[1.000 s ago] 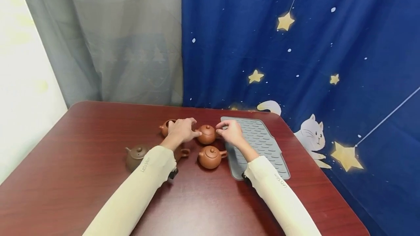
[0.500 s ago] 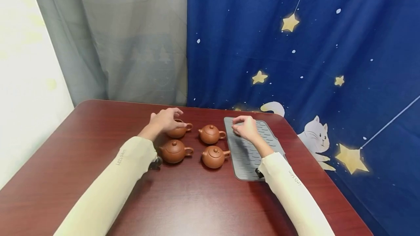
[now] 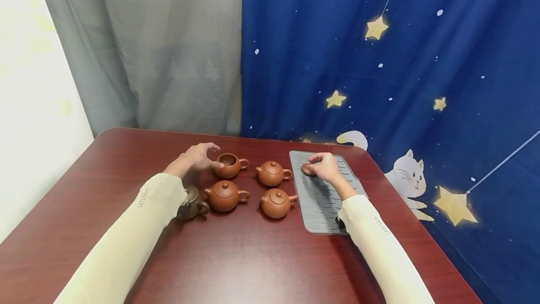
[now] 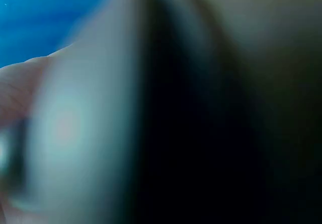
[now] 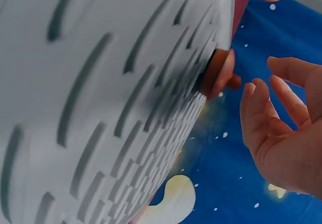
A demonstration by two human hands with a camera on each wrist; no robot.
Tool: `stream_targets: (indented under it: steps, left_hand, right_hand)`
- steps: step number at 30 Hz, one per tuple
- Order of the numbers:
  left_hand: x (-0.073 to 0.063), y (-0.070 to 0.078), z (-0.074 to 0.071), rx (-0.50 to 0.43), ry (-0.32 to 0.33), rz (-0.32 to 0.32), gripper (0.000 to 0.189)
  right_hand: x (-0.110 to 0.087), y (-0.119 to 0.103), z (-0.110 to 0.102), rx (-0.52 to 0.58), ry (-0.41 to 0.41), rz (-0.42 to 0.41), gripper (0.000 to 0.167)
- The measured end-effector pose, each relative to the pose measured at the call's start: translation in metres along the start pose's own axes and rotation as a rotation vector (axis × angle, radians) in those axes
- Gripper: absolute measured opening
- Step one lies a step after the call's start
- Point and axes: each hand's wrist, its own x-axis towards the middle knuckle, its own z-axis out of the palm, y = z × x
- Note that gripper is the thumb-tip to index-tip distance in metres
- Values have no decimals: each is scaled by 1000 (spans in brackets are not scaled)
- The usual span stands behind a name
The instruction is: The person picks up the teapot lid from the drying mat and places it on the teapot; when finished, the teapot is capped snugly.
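A reddish-brown teapot (image 3: 231, 169) at the back left stands uncovered, its dark inside showing. My left hand (image 3: 195, 158) is at its left side, thumb tip overlapping the pot's edge and fingers loosely spread. On the grey ridged mat (image 3: 314, 210) lies a brown teapot lid (image 3: 309, 170), knob up. Just beyond the lid's knob, my right hand (image 5: 287, 118) hovers with bent, parted fingers, a gap showing between them and the knob in the right wrist view. The left wrist view is mostly a dark blur, with part of a hand (image 4: 20, 88) at its left edge.
Three lidded reddish-brown teapots stand between the hands: one front left (image 3: 224, 196), one back right (image 3: 272, 173), one front right (image 3: 276, 203). A dark brown teapot (image 3: 194, 203) is partly hidden by the left sleeve. Behind the table (image 3: 236, 257) hangs a blue curtain (image 3: 303, 60).
The right hand has moved right onto the mat, and the lid now lies there, let go. The left hand has drawn back leftward, uncovering the lidless teapot and the front-left one.
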Motion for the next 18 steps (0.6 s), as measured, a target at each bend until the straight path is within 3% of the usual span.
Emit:
stream_targets:
  steps: [8, 18]
  left_hand:
    - [6, -6, 4, -10, 11, 43, 62]
    - [4, -2, 12, 44, -48, -36, 67]
  right_hand:
    - [7, 9, 0, 11, -3, 19, 19]
    - [11, 25, 8, -8, -8, 64, 17]
